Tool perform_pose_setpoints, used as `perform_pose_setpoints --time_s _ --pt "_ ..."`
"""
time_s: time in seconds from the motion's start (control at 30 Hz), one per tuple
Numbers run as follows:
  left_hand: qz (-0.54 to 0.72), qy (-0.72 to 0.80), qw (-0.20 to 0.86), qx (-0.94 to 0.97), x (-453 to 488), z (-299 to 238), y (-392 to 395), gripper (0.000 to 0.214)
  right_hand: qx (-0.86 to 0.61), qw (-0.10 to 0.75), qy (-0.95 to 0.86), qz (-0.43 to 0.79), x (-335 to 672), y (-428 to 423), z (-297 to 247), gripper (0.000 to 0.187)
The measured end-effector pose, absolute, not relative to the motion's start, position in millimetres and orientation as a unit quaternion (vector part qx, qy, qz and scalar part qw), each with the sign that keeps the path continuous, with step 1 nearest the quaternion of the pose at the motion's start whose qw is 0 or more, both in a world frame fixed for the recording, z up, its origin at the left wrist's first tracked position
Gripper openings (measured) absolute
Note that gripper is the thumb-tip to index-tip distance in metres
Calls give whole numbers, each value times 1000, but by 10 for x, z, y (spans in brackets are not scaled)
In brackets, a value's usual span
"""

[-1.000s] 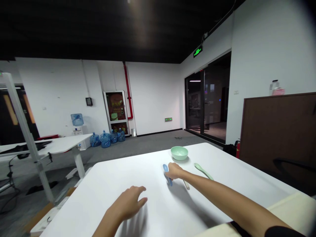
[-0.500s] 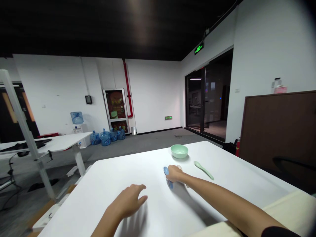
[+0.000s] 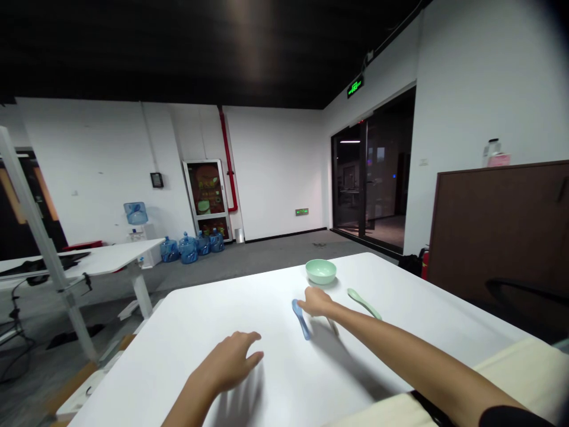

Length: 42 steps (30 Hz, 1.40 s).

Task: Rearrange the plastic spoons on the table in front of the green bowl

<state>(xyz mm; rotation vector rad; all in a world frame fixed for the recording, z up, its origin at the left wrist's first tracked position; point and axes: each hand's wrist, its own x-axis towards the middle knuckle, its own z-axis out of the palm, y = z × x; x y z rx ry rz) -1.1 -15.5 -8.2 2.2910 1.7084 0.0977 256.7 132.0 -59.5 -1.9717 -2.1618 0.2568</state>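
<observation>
Where the right hand (image 3: 316,302) is: over the middle of the smooth white desk (image 3: 186,332), fingers bent downward, fingertips at the far end of the light-blue, long-handled spoon (image 3: 303,324); whether they touch it or pinch anything, I cannot tell.
Left hand (image 3: 235,360): above the near left part of the desk, fingers loosely spread, thumb apart from them.
Blue spoon: lying on the desk, scoop end far, handle pointing near and slightly right.
Slim pale-beige handle (image 3: 333,327): right of the blue spoon, its far end hidden by the right hand.
Light-green, long-handled spoon (image 3: 363,303): on the desk, right of the right hand, scoop end far.
Round light-green bowl (image 3: 320,272): upright near the far edge, beyond the right hand.
</observation>
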Motion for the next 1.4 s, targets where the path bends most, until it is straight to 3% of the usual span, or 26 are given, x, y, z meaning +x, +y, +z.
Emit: perform_pose_setpoints --time_s 0.23,0.5,1.4 --pt "42 593 146 790 -29 -98 -148 57 -664 155 -731 44 3004 1164 -258 49" --pt "33 594 137 792 -10 -94 -147 57 -609 227 -755 88 3404 884 -347 56" --pt "39 590 139 794 -27 -119 -125 59 -628 220 -740 100 3517 837 -455 57"
